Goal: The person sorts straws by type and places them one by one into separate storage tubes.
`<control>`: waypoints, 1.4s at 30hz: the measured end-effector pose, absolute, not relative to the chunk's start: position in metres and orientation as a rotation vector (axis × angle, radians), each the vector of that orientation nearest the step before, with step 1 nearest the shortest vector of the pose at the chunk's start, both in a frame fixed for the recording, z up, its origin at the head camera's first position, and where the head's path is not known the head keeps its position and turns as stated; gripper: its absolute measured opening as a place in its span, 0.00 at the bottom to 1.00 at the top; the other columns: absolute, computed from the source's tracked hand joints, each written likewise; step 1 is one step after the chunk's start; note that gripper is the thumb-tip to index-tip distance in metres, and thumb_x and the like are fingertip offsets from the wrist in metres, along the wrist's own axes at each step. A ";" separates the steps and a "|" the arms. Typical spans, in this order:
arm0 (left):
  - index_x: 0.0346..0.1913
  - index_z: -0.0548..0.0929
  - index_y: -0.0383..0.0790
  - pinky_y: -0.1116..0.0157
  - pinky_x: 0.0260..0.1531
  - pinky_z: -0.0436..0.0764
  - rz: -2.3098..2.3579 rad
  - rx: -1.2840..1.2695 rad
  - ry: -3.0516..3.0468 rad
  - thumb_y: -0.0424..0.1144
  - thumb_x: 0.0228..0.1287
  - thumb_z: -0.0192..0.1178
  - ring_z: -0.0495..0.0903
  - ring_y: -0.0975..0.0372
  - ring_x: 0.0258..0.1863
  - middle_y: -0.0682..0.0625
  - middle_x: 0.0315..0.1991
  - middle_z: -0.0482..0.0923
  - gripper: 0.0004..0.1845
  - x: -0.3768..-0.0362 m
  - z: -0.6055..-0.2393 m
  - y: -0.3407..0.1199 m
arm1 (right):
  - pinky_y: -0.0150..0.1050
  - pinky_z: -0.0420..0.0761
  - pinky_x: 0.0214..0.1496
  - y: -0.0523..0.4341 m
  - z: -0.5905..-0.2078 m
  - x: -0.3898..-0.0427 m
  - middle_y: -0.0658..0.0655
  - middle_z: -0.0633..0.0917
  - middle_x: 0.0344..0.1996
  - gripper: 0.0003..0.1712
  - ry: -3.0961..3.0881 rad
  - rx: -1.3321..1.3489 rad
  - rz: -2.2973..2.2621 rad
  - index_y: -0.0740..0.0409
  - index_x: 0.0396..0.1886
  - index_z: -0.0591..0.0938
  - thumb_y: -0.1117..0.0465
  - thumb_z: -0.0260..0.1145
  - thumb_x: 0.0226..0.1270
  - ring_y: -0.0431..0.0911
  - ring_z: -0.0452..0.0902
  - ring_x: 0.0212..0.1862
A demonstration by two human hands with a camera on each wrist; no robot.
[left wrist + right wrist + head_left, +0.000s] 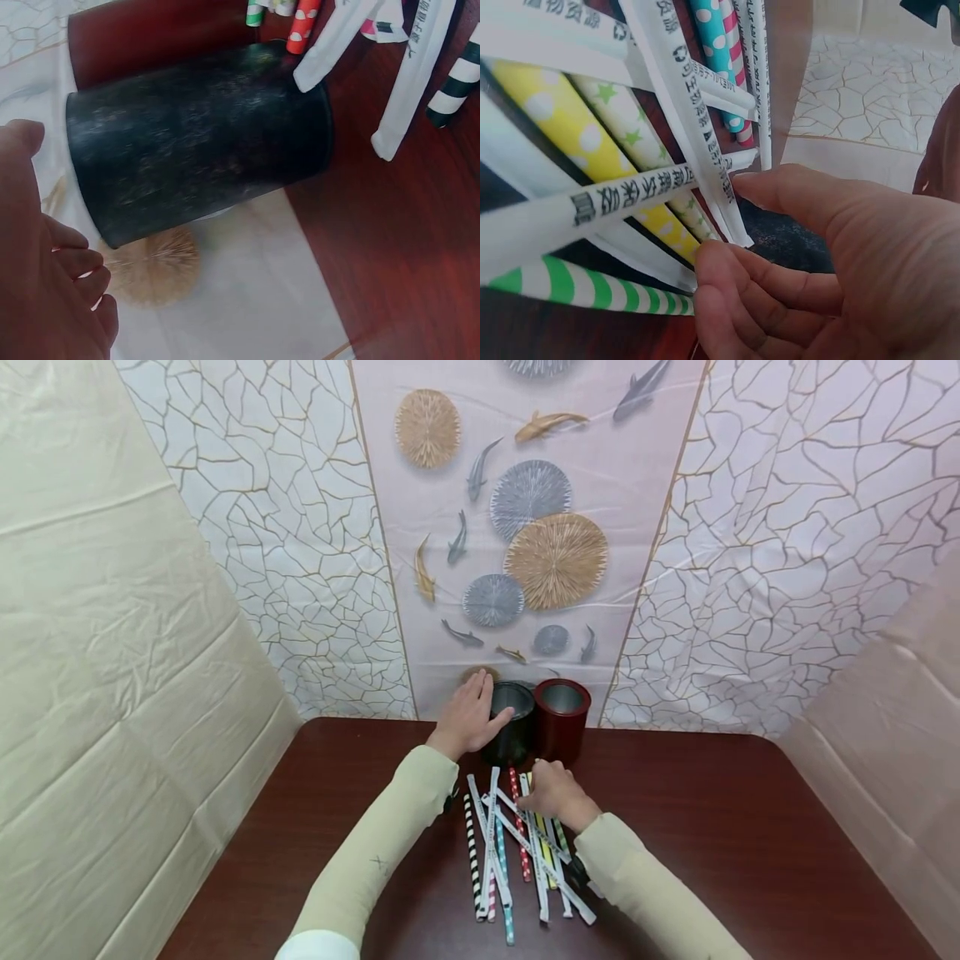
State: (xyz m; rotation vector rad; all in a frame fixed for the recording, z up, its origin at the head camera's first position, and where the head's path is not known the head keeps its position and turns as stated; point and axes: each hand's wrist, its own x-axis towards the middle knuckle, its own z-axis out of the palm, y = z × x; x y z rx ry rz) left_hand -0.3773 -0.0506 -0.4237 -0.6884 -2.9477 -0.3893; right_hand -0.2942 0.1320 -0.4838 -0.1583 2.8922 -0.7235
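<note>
A black can and a red can stand side by side at the table's far edge. My left hand lies against the black can's left side with the thumb over its rim. In the left wrist view the palm and loosely bent fingers of the left hand sit beside the black can. A pile of patterned and white-wrapped straws lies in front of the cans. My right hand rests on the pile's far end. There the right hand pinches the tip of a white wrapped straw between thumb and forefinger.
The dark wooden table is bare to the right and left of the pile. Fabric backdrops rise close behind the cans and along both sides. Yellow dotted and green striped straws lie under the white ones.
</note>
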 end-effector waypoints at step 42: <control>0.86 0.43 0.35 0.52 0.87 0.48 -0.356 -0.698 -2.997 0.69 0.83 0.32 0.40 0.50 0.88 0.40 0.88 0.39 0.48 -0.388 -0.446 -0.048 | 0.33 0.65 0.19 0.149 -0.454 -0.289 0.53 0.80 0.08 0.30 2.906 -0.184 -0.930 0.54 0.05 0.78 0.58 0.75 0.69 0.42 0.66 0.11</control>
